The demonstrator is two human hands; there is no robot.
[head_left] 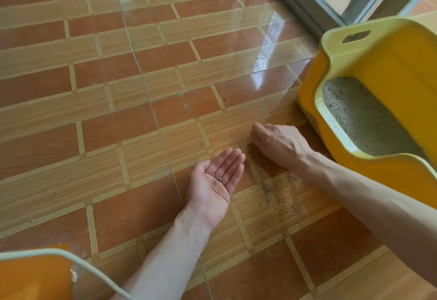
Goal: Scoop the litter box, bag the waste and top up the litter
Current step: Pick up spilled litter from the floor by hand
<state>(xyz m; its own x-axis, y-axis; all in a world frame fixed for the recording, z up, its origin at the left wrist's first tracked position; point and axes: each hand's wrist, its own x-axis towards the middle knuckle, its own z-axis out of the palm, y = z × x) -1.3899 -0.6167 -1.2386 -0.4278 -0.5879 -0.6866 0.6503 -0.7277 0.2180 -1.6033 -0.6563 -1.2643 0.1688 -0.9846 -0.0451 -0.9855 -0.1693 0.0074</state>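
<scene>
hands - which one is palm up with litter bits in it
The left hand: it lies open, palm up, with a few litter grains on it. The right hand is knuckles up, fingers curled down at the floor.

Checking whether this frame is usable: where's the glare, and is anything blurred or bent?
Head view: window glare streaks the floor tiles beside the litter box; wide-angle bends the tile lines; the left hand is sharp, the right hand slightly soft.

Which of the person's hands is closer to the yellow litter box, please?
The right. The right hand rests knuckles-up on the floor just beside the litter box. The left hand, palm up with a few litter grains, lies farther away.
</scene>
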